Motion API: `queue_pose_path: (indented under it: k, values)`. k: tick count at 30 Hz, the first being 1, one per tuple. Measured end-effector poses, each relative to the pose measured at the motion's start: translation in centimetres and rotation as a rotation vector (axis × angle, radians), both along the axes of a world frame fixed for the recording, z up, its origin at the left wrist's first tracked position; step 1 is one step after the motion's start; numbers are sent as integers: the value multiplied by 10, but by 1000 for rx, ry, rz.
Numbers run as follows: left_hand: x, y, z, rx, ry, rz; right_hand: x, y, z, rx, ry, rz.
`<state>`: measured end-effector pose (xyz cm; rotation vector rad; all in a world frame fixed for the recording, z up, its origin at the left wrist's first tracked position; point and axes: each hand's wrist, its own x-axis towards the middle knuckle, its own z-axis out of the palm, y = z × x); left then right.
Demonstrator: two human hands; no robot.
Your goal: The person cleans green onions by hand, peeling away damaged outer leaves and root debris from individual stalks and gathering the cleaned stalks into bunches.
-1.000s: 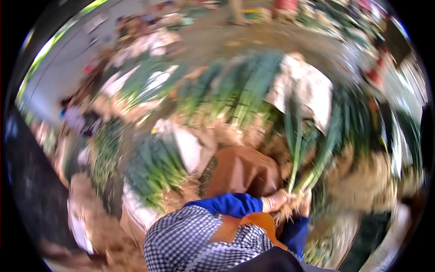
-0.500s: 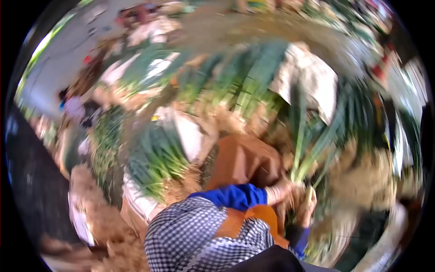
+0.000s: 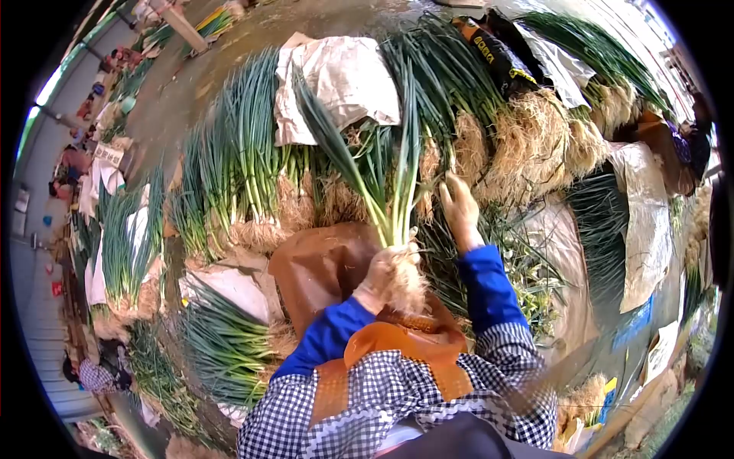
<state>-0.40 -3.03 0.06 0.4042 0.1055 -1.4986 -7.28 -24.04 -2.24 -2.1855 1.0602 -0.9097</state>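
Observation:
My left hand [image 3: 373,277] is closed around a small bunch of green onions [image 3: 394,210], gripping them just above their pale, shaggy roots. The long green leaves fan upward in front of me, over the brown apron on my lap. To the right, my right hand [image 3: 460,213] reaches forward with its fingers stretched out and apart, nothing visibly held. Its fingertips are close to the root ends of a pile of green onions [image 3: 437,84]; whether they touch a stem I cannot make out.
A white sack [image 3: 336,84] lies over onions ahead. Bundled onions [image 3: 245,130] stand at the left front, and more [image 3: 229,344] lie beside my left arm. Rooty bundles [image 3: 527,145] and a black bag [image 3: 497,57] are at the right. Another person [image 3: 99,375] is at far left.
My view has turned to the right. My right hand has moved away from the held bunch and out toward the pile, while my left hand still grips the green onions.

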Motion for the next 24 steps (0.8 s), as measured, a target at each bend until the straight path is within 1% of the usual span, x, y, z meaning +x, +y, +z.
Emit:
queue_pose_path:
  k: [1, 3, 4, 5, 6, 7, 9, 10, 11, 12, 13, 14, 15, 16, 17, 18, 19, 20, 21, 22, 23, 24]
  values:
    - [6, 3, 24, -102, 4, 6, 19, -21, 0, -130, 43, -74]
    - [14, 8, 101, -131, -140, 161, 47, -65, 6, -72, 184, -209]
    - [26, 10, 112, -133, -146, 150, 58, -84, 22, 53, 380, -182]
    - [38, 12, 120, -344, -177, 190, 66, -98, 35, 183, 575, -149]
    - [44, 11, 131, -556, -207, 232, 66, -109, 20, 199, 587, 7]
    - [38, 9, 157, -485, -264, 303, 72, -120, -6, 101, 651, 34]
    - [40, 1, 144, -345, -466, 387, 60, -127, 2, 301, 601, 226]
    - [48, -2, 103, -77, -502, 240, 45, -123, 5, 367, 391, 239]
    - [59, -2, 49, -8, -393, 237, 27, -110, 4, 434, 179, 249]
    - [43, -13, 64, 113, -423, 232, 10, -86, 14, 564, 28, 175]
    - [20, -26, 78, 243, -448, 223, -7, -68, 19, 593, -42, 334]
    - [5, -31, 66, 280, -368, 191, -25, -28, 53, 962, -251, 349]
    - [-6, -37, 46, 309, -293, 171, -33, -4, 36, 932, -280, 344]
    - [-15, -36, -3, 247, -206, 94, -41, 16, -13, 884, -290, 360]
    - [-23, -31, -41, 185, -133, 38, -52, 38, -4, 1053, -206, 426]
    - [-35, -31, -31, 223, -231, -2, -56, 54, 24, 964, -81, 392]
    - [-41, -30, -11, 276, -339, -8, -53, 55, 28, 1053, 68, 264]
    - [-41, -28, 1, 213, -323, -20, -50, 53, 13, 1180, -234, 254]
    - [-44, -30, -13, 226, -244, 27, -42, 54, 29, 944, -283, 265]
    - [-44, -31, -12, 217, -286, 77, -26, 41, 10, 865, -150, 270]
    - [-46, -36, -6, 237, -376, 147, -10, 24, -10, 770, -28, 254]
    - [-47, -40, -24, 287, -522, 167, 2, 18, -23, 565, 92, 284]
